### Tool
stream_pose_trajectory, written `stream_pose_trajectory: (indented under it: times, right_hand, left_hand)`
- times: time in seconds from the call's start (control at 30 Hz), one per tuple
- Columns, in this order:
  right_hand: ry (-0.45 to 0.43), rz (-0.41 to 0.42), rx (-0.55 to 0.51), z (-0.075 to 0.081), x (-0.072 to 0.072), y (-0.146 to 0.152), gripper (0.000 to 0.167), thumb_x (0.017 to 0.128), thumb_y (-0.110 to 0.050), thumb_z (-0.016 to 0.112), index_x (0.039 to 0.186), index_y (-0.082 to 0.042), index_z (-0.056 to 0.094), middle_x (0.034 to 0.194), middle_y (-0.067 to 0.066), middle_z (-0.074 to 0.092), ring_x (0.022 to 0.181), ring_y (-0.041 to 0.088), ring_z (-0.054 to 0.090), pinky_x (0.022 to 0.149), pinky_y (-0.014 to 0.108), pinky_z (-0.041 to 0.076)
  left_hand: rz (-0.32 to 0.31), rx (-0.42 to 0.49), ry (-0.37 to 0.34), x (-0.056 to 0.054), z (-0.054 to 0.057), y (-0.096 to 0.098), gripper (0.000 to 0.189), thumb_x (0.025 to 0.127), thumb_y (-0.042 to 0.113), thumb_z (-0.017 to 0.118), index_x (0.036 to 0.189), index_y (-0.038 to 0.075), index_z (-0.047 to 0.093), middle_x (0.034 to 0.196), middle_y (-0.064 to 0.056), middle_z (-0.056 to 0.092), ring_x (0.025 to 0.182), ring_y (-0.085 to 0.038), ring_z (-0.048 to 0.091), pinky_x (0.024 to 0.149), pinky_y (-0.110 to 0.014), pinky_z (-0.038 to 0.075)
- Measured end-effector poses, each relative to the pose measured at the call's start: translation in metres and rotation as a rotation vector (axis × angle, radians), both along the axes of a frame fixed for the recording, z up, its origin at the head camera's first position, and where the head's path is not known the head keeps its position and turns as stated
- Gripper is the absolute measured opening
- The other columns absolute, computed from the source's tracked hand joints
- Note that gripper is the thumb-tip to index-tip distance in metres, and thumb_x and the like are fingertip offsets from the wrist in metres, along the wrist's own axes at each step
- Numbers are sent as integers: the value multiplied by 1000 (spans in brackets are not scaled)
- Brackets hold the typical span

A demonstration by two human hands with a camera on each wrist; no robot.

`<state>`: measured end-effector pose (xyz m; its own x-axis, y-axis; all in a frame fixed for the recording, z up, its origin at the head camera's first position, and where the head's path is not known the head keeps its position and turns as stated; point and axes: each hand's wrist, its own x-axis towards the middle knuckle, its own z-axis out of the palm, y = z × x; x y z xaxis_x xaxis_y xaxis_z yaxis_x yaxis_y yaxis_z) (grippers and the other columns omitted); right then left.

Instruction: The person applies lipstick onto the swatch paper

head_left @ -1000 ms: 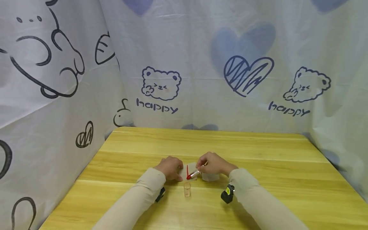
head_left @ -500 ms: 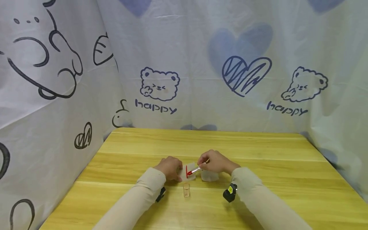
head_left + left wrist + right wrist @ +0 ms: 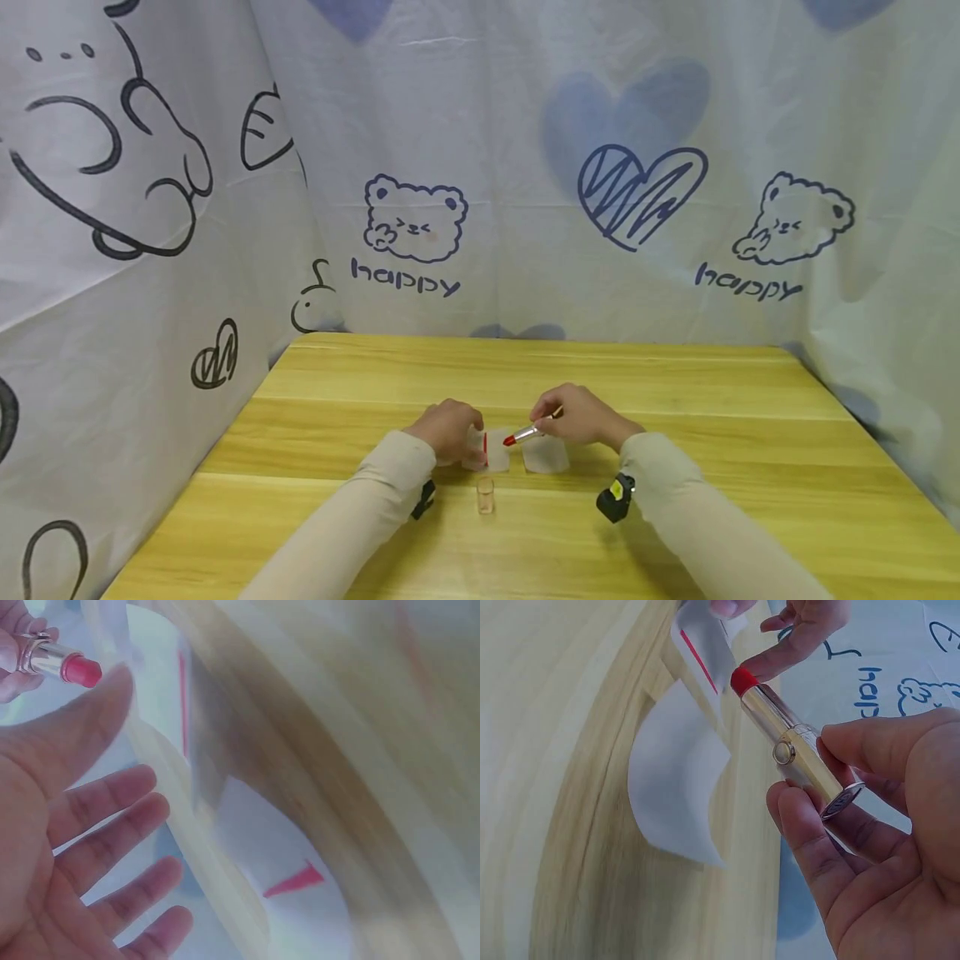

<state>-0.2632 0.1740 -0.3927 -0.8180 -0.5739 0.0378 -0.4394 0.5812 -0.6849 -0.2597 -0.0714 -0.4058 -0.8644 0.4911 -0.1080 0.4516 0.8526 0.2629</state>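
My right hand (image 3: 587, 414) pinches a red lipstick (image 3: 802, 754) by its gold and silver tube, thumb on one side, fingers on the other. Its red tip (image 3: 510, 441) points left, over a small white paper (image 3: 498, 457) that bears a straight red line (image 3: 485, 448). At that paper's left side is my left hand (image 3: 447, 429); in the left wrist view its fingers (image 3: 112, 810) are spread loosely with the thumb apart. Another paper (image 3: 307, 930) with a short red mark shows below them. Beneath the lipstick in the right wrist view lies a plain, curved white paper (image 3: 675, 780).
A small clear, pinkish cylinder (image 3: 486, 497) stands on the wooden table (image 3: 675, 383), nearer to me than the papers. White cloth (image 3: 525, 275) with bear and heart drawings hangs behind the table and along its sides.
My right hand has lifted the lipstick off the red line and drawn it right. The line looked longer earlier at the tip's path; my left hand has shifted slightly at the paper's edge.
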Motion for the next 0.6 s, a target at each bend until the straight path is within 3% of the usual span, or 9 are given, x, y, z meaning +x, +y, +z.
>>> stream_pose_trajectory:
  times: [0.2, 0.6]
  right_hand:
    - [27, -31, 9, -2, -2, 9, 8, 92, -8, 64, 94, -6, 71, 86, -3, 68, 81, 14, 63, 74, 33, 55]
    - [58, -127, 28, -5, -5, 25, 7, 91, -8, 66, 95, -4, 71, 85, -2, 67, 79, 15, 62, 74, 35, 54]
  left_hand:
    - [-36, 23, -29, -2, 3, 12, 40, 84, 36, 77, 115, 11, 69, 119, -6, 65, 117, -30, 54, 100, -47, 41]
    - [-106, 35, -40, -5, -4, 34, 40, 87, 38, 73, 119, 15, 68, 124, -1, 63, 121, -26, 52, 102, -43, 41]
